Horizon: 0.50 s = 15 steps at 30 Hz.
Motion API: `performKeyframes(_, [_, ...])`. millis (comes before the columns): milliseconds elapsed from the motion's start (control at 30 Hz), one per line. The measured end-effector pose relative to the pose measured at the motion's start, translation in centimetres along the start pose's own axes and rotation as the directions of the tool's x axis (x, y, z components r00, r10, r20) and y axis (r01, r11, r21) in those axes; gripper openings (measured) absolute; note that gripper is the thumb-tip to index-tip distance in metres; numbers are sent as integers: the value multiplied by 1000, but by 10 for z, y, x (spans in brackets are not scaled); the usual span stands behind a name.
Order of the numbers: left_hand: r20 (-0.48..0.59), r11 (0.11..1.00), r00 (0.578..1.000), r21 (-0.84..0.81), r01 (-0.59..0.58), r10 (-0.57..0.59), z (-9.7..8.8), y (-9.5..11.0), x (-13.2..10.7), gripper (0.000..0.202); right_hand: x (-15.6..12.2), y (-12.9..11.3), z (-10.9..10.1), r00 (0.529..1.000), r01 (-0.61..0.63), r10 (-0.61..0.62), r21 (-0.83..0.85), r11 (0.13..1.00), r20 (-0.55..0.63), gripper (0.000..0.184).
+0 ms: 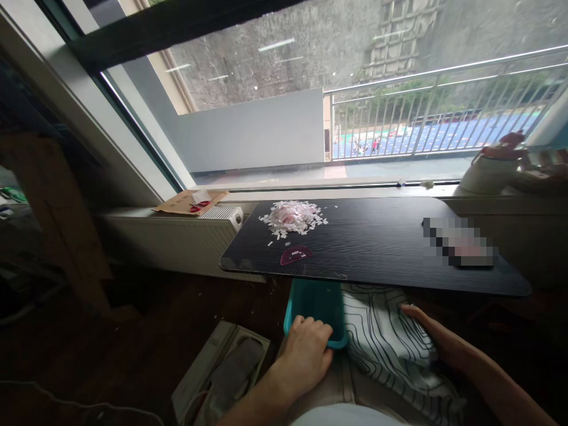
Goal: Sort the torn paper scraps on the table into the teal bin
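Observation:
My left hand point(308, 352) is closed over the near rim of a teal plastic basin point(289, 305), its fingers curled inside the edge. The basin rests at my lap, partly under the table edge. To its right lies a white cloth with wavy black lines point(377, 325). My right hand point(428, 325) grips the cloth's right side; the thumb shows on top and the other fingers are hidden. On the dark table point(368, 236) sits a pile of small white and pinkish paper scraps point(293, 218). Nearer me is a purple half-round piece point(296, 256) with a few scraps on it.
A blurred-out object point(461, 242) lies at the table's right. Left of the table, a brown envelope point(177, 204) with a red-handled item point(199, 206) lies by the radiator point(222, 214). A pale box point(222, 373) stands on the floor at left. The window is beyond the table.

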<state>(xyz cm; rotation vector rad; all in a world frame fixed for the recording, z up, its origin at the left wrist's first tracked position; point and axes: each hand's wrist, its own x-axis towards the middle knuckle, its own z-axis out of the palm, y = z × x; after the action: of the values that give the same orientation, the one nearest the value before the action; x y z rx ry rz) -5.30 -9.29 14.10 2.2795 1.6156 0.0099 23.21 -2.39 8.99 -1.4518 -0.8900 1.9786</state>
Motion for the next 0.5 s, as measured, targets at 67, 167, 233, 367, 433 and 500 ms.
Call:
performKeyframes(67, [-36, 998, 999, -54, 15, -17, 4, -3, -2, 34, 3, 6, -9, 997, -68, 71, -96, 993, 29, 39])
performKeyframes(167, [-91, 995, 995, -81, -59, 52, 4, 0, 2, 70, 1, 6, -13, 995, -45, 4, -419, 907, -99, 38])
performKeyframes(233, [-79, 986, 985, -54, -158, 154, 3, 7, 8, 70, -3, 0, -6, 968, 28, -198, -724, 689, -152, 32])
performKeyframes(367, [-23, 970, 971, -31, -241, 240, 5, 16, 15, 58, -14, -17, 23, 782, 20, -623, -1000, -13, 24, 47])
performKeyframes(433, [-13, 969, 970, -48, -243, 242, 7, 14, 14, 67, -15, -21, 40, 781, 92, -595, -977, -194, 192, 50])
performKeyframes(500, [-1, 968, 970, -73, -242, 242, 7, 11, 13, 75, -8, -21, 57, 839, 186, -462, -950, -252, 287, 44])
